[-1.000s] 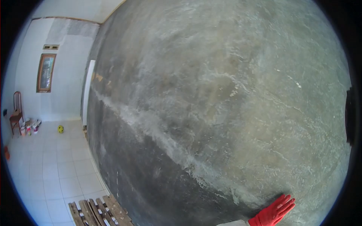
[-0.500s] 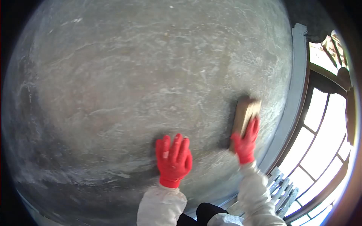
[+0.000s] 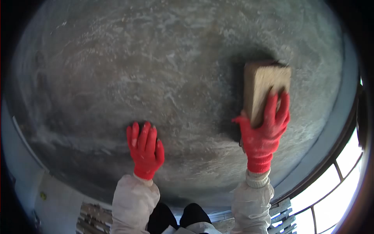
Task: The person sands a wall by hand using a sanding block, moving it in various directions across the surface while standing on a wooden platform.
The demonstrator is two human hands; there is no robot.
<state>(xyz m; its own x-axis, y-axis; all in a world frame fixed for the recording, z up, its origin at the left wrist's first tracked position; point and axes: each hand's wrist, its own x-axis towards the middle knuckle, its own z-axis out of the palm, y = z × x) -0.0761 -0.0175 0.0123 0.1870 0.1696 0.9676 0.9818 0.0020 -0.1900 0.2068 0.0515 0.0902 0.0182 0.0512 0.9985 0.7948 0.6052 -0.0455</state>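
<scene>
**Grasping wooden block (image 3: pixel 272 74) against grey wall (image 3: pixel 175 58) with right hand (image 3: pixel 264 138)**

Holds the wooden block between 2 and 3 o'clock, with its long side running roughly from 12 to 6. Clasps it from below with the red-gloved right hand, thumb at its 9 o'clock side, at least 2 fingers laid over its pale face. Rests the left hand (image 3: pixel 146 151), also red-gloved, at 8 o'clock, well apart from the block: unclenched, gripping nothing, fingers slightly bent against the wall and pointing towards 12. Wears 2 pale sleeves (image 3: pixel 136 201). Has 2 dark-clad knees (image 3: pixel 194 214) at 6 o'clock. Shows weathered wooden slats (image 3: pixel 93 218) at 7 and more grey slats (image 3: pixel 282 216) near 5, plus bright window panes (image 3: pixel 346 160) at 4 and a small, blurred yellow-green ball (image 3: pixel 43 195) at 8, farther out than the left hand.
</scene>
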